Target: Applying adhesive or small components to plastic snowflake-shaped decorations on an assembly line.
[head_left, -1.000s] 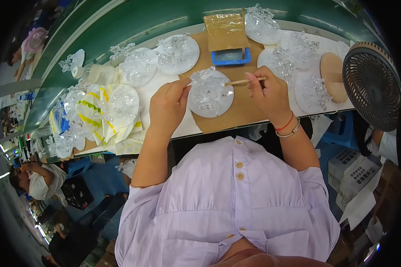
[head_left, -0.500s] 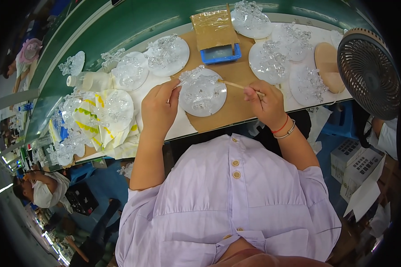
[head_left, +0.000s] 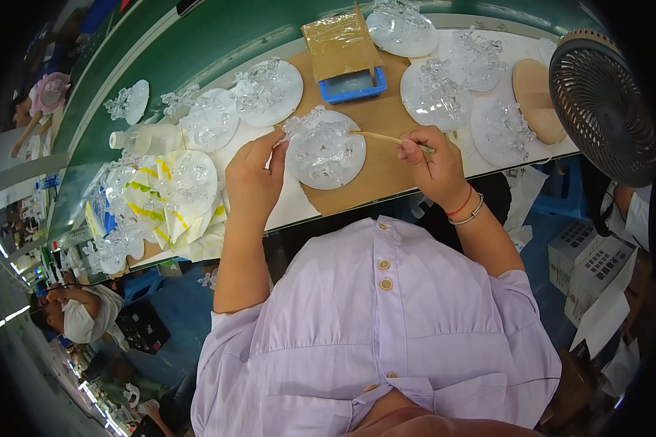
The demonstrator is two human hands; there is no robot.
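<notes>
Work position inspected: the white disc sits directly in front of the person, over a brown cardboard sheet on the bench, presumably so the bench top is protected and both hands can reach it. A clear cluster of faceted parts covers much of the disc's upper half. The left hand is at the cluster's left edge, apparently to steady it; the right hand works from the opposite side, an arrangement that seems to leave the face of the disc unobstructed. A blue tray stands just beyond, within easy reach, under a cardboard cover; other discs with similar parts stand aside on both flanks, apparently to free the middle. Fingers, left: thumb and forefinger curved toward each other, nearly together at the cluster's edge; whether they pinch it or merely touch it cannot be told. Fingers, right: closed around a thin wooden stick, gripped toward its near end, the far tip at the disc's upper right, contact there not certain
</notes>
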